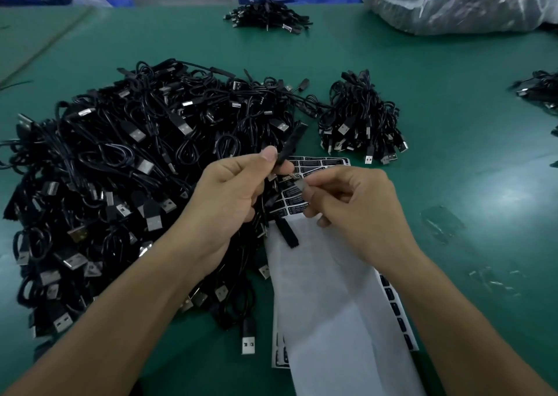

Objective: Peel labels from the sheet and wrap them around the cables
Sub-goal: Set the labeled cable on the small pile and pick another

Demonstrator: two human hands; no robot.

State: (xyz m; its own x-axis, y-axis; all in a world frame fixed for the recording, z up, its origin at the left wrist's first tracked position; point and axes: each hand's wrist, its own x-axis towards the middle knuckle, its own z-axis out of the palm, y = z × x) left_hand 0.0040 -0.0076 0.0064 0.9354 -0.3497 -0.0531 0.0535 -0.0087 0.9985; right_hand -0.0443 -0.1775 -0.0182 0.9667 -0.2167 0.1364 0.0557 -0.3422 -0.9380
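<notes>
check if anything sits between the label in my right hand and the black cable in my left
Nothing visible does: the right hand pinches the small label right beside the thin black cable gripped by the left hand.

The only print stands on the label sheet [320, 162] lying on the tabletop. Its black labels [294, 200] carry white lettering in several short lines. On the labels at 9 o'clock of the right hand [359, 211], the top line begins "LED CON", and on 1 or 2 of them it appears to read "LED CONTROLLER". The finer lines beneath are too small to make out. The labels along the sheet's 12 o'clock edge and those along its edges toward 6 o'clock show only blurred white strokes.
</notes>
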